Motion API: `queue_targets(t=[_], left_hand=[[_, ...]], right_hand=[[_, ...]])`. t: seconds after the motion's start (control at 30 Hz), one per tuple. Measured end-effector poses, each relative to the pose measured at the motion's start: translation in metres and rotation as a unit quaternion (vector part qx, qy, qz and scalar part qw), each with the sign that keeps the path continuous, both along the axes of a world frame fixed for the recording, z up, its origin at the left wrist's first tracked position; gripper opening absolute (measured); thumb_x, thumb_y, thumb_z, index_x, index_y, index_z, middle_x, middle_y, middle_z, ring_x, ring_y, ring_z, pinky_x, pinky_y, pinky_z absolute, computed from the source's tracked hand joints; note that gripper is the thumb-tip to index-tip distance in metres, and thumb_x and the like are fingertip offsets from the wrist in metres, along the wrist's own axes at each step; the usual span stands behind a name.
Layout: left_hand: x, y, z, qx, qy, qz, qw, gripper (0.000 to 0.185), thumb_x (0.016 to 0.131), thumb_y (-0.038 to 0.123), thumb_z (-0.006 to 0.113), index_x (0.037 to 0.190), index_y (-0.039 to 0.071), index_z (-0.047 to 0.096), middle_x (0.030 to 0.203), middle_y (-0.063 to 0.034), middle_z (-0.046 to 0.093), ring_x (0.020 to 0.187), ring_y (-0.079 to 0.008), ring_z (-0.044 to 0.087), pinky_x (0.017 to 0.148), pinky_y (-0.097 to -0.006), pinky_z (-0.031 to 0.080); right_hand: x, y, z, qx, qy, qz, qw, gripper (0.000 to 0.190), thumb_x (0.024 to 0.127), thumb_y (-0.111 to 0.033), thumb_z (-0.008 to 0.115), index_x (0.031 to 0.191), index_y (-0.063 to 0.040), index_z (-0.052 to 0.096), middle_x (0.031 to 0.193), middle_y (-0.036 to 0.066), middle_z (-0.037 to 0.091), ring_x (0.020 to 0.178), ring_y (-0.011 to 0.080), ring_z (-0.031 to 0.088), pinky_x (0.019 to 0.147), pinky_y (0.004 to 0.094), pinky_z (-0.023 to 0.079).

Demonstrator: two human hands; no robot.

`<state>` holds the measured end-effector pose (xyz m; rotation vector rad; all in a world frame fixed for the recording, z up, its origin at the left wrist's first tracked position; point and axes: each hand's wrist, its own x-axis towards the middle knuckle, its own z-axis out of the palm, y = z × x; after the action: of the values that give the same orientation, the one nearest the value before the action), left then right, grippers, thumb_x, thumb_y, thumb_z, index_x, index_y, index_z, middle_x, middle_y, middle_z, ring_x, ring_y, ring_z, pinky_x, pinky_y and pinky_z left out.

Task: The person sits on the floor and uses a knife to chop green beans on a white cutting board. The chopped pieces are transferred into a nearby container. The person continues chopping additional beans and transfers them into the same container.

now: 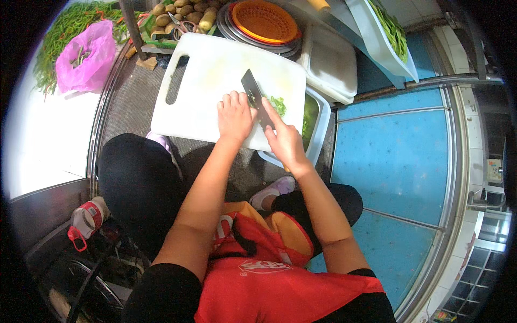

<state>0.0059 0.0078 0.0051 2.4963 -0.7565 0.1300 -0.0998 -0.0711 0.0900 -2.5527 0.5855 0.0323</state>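
Observation:
A white plastic cutting board [202,80] with a slot handle at its left lies in front of me. My right hand [288,141] grips a dark-bladed kitchen knife [252,85], index finger stretched along the blade, the handle mostly hidden. Just left of the blade, my left hand [236,117] rests on the board with its fingers curled and thumb close to the steel. Whatever may lie beneath that palm is hidden. Chopped green pieces [278,105] are spread right of the knife, and small bits cling to the blade.
A light-blue tub [322,125] with greens sits partly under the board's right edge. Beyond are stacked orange and metal baskets [264,20], white plastic containers [333,60], potatoes [194,10] and scissors [183,27]. A pink plastic bag [87,56] stands left; blue panels [391,157] flank the right.

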Motion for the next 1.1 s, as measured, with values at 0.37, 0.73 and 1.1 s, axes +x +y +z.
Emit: queue_targets(t=[0.37, 0.73, 1.1], left_hand=[[0.013, 0.040, 0.021, -0.049, -0.050, -0.213, 0.974, 0.023, 0.074, 0.007, 0.059, 0.097, 0.008, 0.060, 0.099, -0.0078, 0.058, 0.094, -0.0259, 0.057, 0.078, -0.0373, 0.049], [0.059, 0.076, 0.080, 0.292, -0.154, -0.480, 0.813, 0.030, 0.088, 0.013, 0.051, 0.116, 0.007, 0.059, 0.122, -0.0069, 0.053, 0.106, -0.0223, 0.055, 0.086, -0.0342, 0.049], [0.065, 0.050, 0.060, 0.234, 0.010, -0.454, 0.860, 0.038, 0.079, 0.002, 0.053, 0.117, 0.004, 0.049, 0.109, -0.0154, 0.049, 0.100, -0.0310, 0.058, 0.080, -0.0364, 0.054]], right_hand=[[-0.001, -0.006, -0.002, 0.032, -0.010, 0.001, 0.999, 0.069, 0.086, -0.012, 0.054, 0.147, -0.033, 0.028, 0.065, 0.019, 0.061, 0.062, 0.0371, 0.062, 0.064, 0.0478, 0.050], [-0.002, -0.024, 0.004, 0.055, 0.071, 0.034, 0.995, 0.078, 0.088, -0.019, 0.055, 0.151, -0.028, 0.009, 0.063, 0.021, 0.060, 0.063, 0.0412, 0.062, 0.066, 0.0502, 0.050], [0.009, -0.036, -0.001, 0.066, 0.028, -0.002, 0.997, 0.073, 0.084, -0.014, 0.054, 0.148, -0.033, 0.023, 0.062, 0.019, 0.059, 0.059, 0.0409, 0.060, 0.061, 0.0511, 0.050]])
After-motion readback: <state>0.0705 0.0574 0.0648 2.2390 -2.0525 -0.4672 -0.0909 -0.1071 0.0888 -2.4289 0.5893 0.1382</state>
